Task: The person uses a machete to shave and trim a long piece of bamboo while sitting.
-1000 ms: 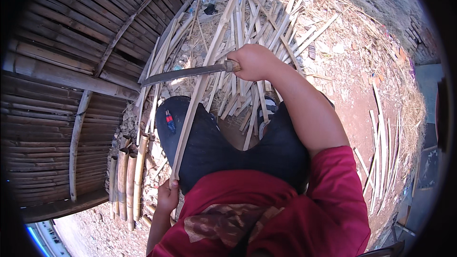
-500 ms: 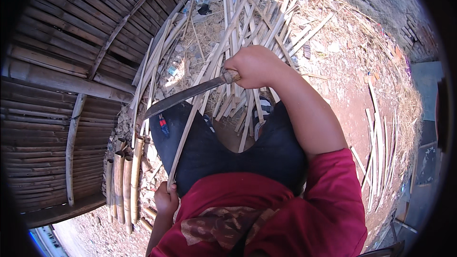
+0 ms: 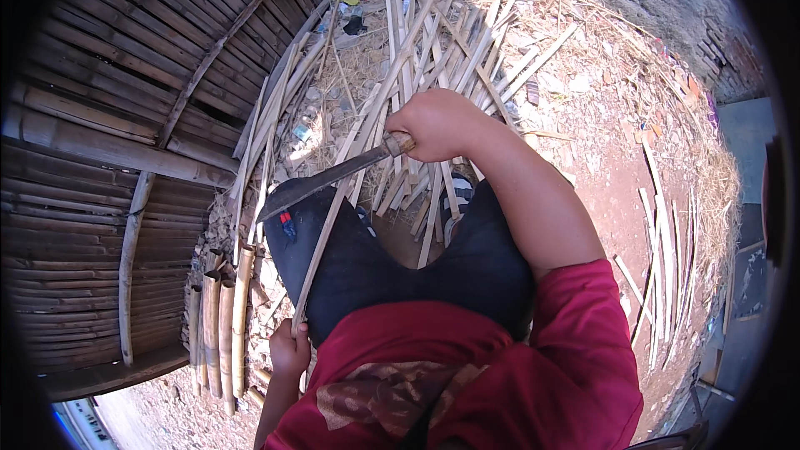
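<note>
Low in the frame, our left hand [image 3: 289,348] stays clenched on the near end of the long bamboo strip [image 3: 350,187] running up across our lap. Our right hand [image 3: 439,123], fist tight on the handle, has swung the machete [image 3: 327,183] down from level, so its tip now dips toward lower left, the blade lying against the strip. Beyond lies the pile of split bamboo [image 3: 454,42].

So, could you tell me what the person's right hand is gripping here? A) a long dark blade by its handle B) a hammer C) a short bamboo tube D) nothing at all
A: the right hand is closed around the handle of a long dark blade that lies across the bamboo strip.
</note>
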The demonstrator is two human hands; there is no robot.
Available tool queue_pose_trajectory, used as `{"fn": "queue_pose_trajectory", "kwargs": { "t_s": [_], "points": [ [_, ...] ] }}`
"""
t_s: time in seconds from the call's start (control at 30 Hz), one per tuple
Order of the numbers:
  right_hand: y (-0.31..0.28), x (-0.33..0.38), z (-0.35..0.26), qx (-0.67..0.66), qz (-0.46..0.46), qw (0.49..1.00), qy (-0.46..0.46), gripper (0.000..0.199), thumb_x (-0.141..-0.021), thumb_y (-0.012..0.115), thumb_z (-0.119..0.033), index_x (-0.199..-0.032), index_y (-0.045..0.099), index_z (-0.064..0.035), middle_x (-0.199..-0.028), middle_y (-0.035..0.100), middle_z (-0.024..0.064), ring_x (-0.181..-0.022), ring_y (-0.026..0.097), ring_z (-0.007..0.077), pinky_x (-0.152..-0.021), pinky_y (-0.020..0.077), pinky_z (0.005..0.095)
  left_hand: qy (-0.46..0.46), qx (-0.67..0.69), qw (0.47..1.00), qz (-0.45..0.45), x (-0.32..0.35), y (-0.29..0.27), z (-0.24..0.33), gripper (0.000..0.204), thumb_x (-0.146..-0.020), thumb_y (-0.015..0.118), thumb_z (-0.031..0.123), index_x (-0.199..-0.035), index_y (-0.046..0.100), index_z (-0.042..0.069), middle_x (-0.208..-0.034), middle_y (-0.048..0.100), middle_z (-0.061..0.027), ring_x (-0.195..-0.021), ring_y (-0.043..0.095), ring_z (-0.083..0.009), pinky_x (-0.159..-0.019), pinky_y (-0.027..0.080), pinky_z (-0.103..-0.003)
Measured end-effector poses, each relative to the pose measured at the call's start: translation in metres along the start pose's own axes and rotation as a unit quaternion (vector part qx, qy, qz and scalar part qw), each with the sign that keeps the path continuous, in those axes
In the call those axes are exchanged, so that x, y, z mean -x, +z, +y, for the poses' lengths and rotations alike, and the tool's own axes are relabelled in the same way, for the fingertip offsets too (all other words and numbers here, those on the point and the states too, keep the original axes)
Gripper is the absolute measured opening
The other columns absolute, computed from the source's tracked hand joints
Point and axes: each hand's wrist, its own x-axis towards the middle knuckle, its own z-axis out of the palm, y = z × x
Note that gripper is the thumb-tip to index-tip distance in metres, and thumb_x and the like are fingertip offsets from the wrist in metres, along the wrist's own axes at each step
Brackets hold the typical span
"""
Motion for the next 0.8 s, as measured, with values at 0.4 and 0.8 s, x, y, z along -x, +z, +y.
{"fn": "queue_pose_trajectory", "kwargs": {
  "t_s": [0.4,0.8],
  "points": [
    [0.006,0.004,0.063,-0.08,0.165,0.976,0.118,0.028,-0.08,0.076,-0.027,-0.097,0.07,-0.005,-0.082,0.07,0.0192,-0.082,0.069,0.039,-0.076,0.0534,0.0456,-0.006,0.016,1.0,-0.02,-0.004,0.002,-0.007,0.047,-0.102,0.057,0.041,-0.079,0.058,0.0,-0.062,0.058,-0.02,-0.06,0.061,-0.0419,-0.056,0.046,-0.047],
    [0.002,0.003,0.114,-0.234,0.166,0.922,0.261,0.042,-0.079,0.077,-0.031,-0.111,0.071,-0.0044,-0.095,0.072,0.0205,-0.094,0.07,0.0357,-0.083,0.0529,0.0433,-0.006,0.022,0.999,-0.027,-0.005,-0.001,-0.008,0.045,-0.104,0.055,0.038,-0.079,0.058,0.0,-0.061,0.057,-0.0181,-0.057,0.06,-0.0379,-0.055,0.045,-0.045]
  ]
}}
